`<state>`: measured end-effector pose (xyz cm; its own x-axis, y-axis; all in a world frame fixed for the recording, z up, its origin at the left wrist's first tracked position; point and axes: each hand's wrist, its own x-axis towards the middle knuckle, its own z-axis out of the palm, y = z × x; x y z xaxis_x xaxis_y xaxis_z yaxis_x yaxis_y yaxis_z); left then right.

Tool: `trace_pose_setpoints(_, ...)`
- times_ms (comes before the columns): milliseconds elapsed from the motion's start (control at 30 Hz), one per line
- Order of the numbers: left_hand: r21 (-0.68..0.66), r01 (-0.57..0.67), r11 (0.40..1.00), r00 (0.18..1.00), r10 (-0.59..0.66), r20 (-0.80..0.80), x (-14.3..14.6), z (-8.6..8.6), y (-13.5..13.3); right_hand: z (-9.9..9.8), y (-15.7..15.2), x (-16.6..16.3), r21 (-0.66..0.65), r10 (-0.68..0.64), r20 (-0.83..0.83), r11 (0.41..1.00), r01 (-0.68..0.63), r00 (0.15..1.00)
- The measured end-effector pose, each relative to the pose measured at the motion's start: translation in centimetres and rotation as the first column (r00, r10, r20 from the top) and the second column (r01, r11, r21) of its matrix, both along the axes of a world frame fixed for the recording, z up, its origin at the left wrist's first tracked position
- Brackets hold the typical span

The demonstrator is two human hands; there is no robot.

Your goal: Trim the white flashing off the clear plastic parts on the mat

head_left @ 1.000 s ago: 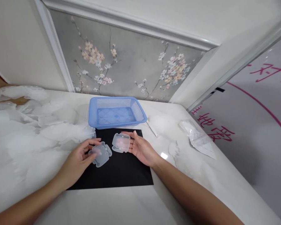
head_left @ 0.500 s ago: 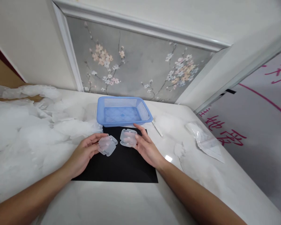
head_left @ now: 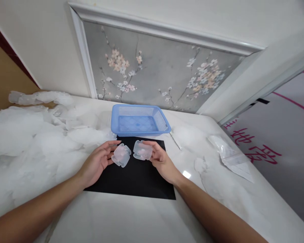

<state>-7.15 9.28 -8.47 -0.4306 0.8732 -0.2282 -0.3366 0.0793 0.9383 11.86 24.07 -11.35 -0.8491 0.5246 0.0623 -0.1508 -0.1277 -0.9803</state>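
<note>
My left hand (head_left: 97,161) pinches a clear, square plastic piece (head_left: 121,155) with rounded corner tabs, held over the black mat (head_left: 139,182). My right hand (head_left: 160,160) grips a second clear plastic piece (head_left: 142,150) of the same shape, just to the right of the first. The two pieces are close together, edges almost meeting. Both hang a little above the mat's far half, in front of the blue basket (head_left: 164,126).
A heap of translucent white plastic pieces (head_left: 32,135) covers the table's left side. A thin metal tool (head_left: 175,140) lies right of the basket. A clear plastic bag (head_left: 228,153) rests at the right edge, beside a white board with red writing (head_left: 276,135).
Both hands have moved inward, which has brought the two clear pieces closer together. My right hand's fingers have closed round its piece. The view has shifted left.
</note>
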Motion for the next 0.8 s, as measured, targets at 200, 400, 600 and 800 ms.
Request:
trace_pose_setpoints(200,-0.023,-0.02,1.0,1.0,0.02,-0.02,0.3,0.2,0.0,-0.01,0.0,-0.17,-0.022,-0.02,0.024,1.0,0.021,1.0)
trace_pose_setpoints(400,-0.03,-0.012,0.999,1.0,0.012,-0.023,0.37,0.28,-0.01,-0.03,-0.08,-0.28,-0.034,-0.036,0.046,0.999,0.037,0.998)
trace_pose_setpoints(600,-0.039,-0.025,0.999,0.999,0.023,-0.044,0.44,0.13,0.01,-0.11,-0.03,-0.12,0.089,-0.109,0.007,0.99,0.108,0.994)
trace_pose_setpoints(800,-0.047,-0.007,0.999,0.992,0.001,-0.122,0.23,-0.16,-0.04,0.0,-0.03,-0.34,-0.175,-0.095,0.009,0.98,0.095,0.995)
